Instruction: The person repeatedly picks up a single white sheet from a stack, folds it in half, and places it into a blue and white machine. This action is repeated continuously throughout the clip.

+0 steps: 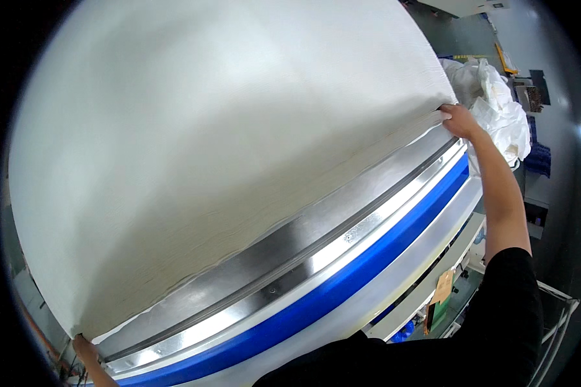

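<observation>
A wide sheet of white fabric (226,109) spreads over a large table. Its near edge runs slantwise, slightly wavy, above a bare strip of grey metal (290,238). At the lower left, my left hand (86,349) is closed on the near left corner of the fabric; part of its fingers is hidden. Far over at the right, my right hand (462,122) pinches the near right corner, with its fingertips partly under the cloth. Both arms are stretched wide apart.
Along the table's near side run a dark groove, a shiny metal rail (348,237) and a blue band (342,287). Crumpled white plastic (497,116) is heaped beyond the right corner. A shelf with a brown tag (443,287) and a white metal frame (565,303) stand at lower right.
</observation>
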A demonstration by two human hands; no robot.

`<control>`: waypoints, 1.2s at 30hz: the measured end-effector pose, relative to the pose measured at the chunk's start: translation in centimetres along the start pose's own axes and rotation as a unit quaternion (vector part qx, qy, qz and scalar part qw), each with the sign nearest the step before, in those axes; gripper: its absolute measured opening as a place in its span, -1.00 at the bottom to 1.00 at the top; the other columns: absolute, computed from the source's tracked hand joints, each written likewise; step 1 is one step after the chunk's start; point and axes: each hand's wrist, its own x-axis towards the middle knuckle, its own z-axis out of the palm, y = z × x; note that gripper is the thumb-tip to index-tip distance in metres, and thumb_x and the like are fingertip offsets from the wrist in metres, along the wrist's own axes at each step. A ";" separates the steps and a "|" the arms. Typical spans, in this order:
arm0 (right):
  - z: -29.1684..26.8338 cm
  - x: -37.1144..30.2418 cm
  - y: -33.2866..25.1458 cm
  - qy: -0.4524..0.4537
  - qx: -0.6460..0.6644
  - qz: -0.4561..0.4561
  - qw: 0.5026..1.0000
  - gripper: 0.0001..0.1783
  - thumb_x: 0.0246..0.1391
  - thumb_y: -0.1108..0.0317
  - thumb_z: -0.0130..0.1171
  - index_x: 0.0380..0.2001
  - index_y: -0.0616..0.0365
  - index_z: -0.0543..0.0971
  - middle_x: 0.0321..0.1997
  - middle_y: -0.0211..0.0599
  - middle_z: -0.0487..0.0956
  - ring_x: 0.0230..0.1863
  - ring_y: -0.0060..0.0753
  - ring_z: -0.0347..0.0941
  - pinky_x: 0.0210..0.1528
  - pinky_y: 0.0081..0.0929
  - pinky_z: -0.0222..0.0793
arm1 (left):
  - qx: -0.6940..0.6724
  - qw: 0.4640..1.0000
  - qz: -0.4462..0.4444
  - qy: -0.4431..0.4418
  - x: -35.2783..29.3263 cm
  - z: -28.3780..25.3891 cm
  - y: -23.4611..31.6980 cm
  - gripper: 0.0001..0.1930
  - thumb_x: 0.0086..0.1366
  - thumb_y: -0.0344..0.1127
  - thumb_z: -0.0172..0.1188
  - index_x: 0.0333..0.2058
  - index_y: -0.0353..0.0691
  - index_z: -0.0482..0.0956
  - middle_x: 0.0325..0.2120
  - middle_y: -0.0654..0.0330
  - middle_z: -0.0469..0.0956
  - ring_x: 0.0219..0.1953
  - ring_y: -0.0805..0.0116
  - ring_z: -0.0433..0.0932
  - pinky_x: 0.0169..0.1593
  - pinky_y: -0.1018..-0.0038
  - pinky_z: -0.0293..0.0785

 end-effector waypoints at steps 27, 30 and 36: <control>0.2 -16.7 11.7 -0.084 -0.051 -0.058 0.993 -0.48 -0.15 0.61 0.08 -0.02 0.07 0.55 -0.04 -0.03 0.58 0.03 0.08 0.44 0.12 -0.18 0.33 | 0.321 0.879 0.063 -0.347 -17.6 -9.2 6.3 -0.55 0.18 -0.44 -0.04 0.04 0.06 0.54 0.02 0.22 0.55 0.16 0.31 0.43 0.36 0.10 0.05; 2.4 -17.9 9.8 -0.206 -0.015 -0.020 0.978 -0.52 -0.19 0.55 0.12 -0.08 0.06 0.58 -0.12 -0.04 0.59 -0.03 0.07 0.46 0.11 -0.13 0.33 | 0.334 0.849 0.124 -0.390 -19.5 -4.5 5.0 -0.57 0.18 -0.41 -0.01 0.02 0.04 0.57 0.03 0.21 0.54 0.14 0.26 0.46 0.35 0.11 0.10; 8.6 -19.5 11.7 -0.221 -0.168 -0.102 0.955 -0.65 -0.07 0.44 0.07 -0.14 0.12 0.59 -0.16 -0.01 0.58 -0.06 0.04 0.46 0.08 -0.14 0.35 | 0.375 0.782 0.133 -0.480 -18.9 -1.1 7.2 -0.72 0.18 -0.38 0.06 -0.16 -0.10 0.67 -0.02 0.09 0.58 0.08 0.09 0.51 0.16 0.17 0.37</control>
